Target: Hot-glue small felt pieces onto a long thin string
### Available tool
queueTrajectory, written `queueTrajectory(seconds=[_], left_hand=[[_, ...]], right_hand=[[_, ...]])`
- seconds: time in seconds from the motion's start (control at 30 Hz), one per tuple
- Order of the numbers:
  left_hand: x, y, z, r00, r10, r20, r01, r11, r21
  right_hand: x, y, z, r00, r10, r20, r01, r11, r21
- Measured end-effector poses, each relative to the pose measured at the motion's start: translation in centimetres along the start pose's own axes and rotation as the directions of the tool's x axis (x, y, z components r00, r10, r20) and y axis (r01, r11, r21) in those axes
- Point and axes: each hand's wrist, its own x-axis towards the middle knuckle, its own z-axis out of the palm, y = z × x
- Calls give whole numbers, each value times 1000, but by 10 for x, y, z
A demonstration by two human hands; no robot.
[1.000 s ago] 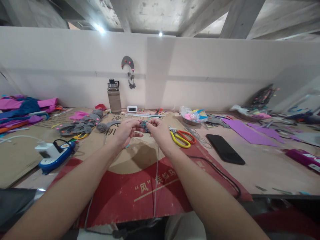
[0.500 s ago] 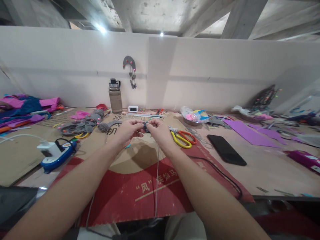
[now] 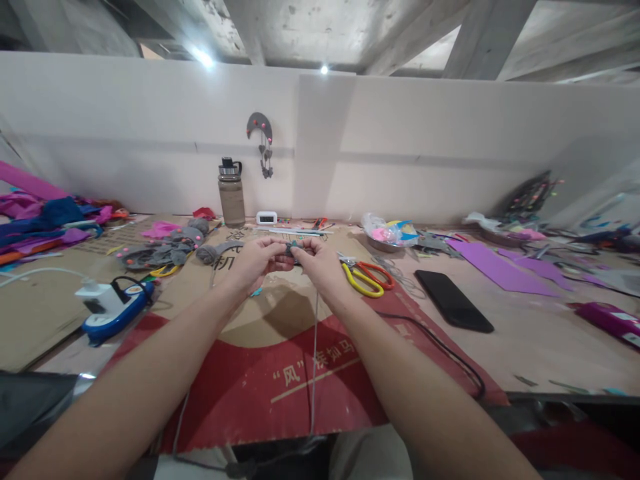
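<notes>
Both hands meet over the middle of the cardboard sheet, fingertips almost touching. My left hand (image 3: 265, 261) pinches a small dark grey piece (image 3: 289, 249), which looks like felt, from the left. From the other side, my right hand (image 3: 316, 259) has its thumb and fingers closed on the same piece. Fingers hide most of it, so its shape cannot be made out. A thin grey cord (image 3: 315, 360) hangs from below my right hand across the red cardboard (image 3: 240, 393) to the near edge. Scissors with yellow and orange handles (image 3: 367, 279) lie just right of my right hand.
A black phone (image 3: 453, 300) and purple sheets (image 3: 500, 263) lie to the right. At the left are a blue power strip (image 3: 117, 317), grey felt pieces (image 3: 163, 252) and a coloured cloth pile (image 3: 60, 213). A bottle (image 3: 231, 197) and small white clock (image 3: 267, 218) stand behind.
The small grey piece has shifted slightly between my fingertips, and the left fingers have curled in a little. At the far left, a pink strip now slants up above the cloth pile.
</notes>
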Motion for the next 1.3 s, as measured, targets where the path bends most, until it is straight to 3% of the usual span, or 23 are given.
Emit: queueTrajectory(seconds=[0.3,0.63,0.93,1.3], left_hand=[[-1,-3,-1,990,140,-14,-130,950,284],[1,-1,-2,995,95,-28,-88,976,200],[2,-2,-3,991,137,-6,-132,964,229],[-1,3,-2,992,92,91,-100,991,85]], right_hand=[[-8,-10,0,998,-55,-25,48,973,-225],[-5,-5,1,998,-61,8,62,983,-171],[-9,-12,-3,985,-168,-31,142,905,-401],[-3,-2,-3,989,-143,-32,127,945,-300]])
